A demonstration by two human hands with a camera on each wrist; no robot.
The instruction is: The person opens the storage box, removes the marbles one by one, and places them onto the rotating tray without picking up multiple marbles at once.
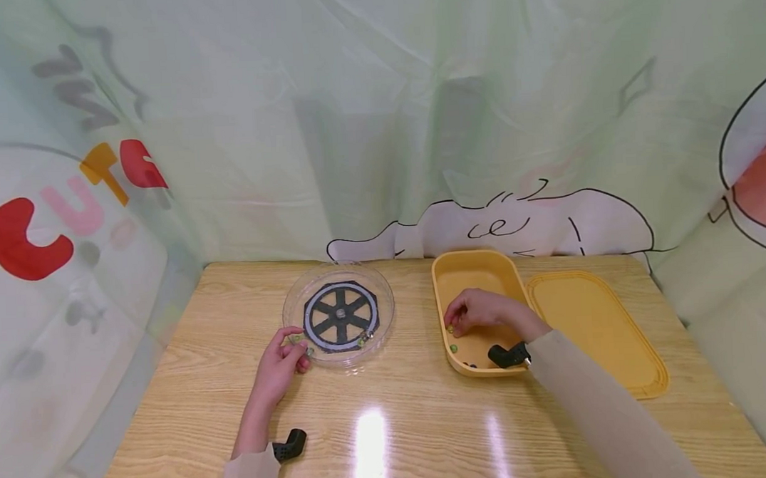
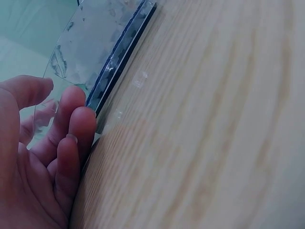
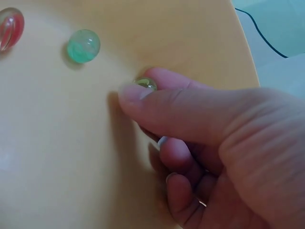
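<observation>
On the left half of the table stands a clear round dish with a dark spoked wheel pattern at its base. My left hand holds its near left rim between thumb and fingers. Marbles lie inside along the near side. To the right, my right hand reaches into a yellow tub. Thumb and index finger pinch a clear marble with a yellow-green swirl, partly hidden by the thumb. Close by on the tub floor are a green marble and a red-streaked marble.
A yellow lid lies flat on the wooden table, right of the tub. Behind the table hangs a pale printed curtain, and it continues along both sides. Each wrist wears a small black device.
</observation>
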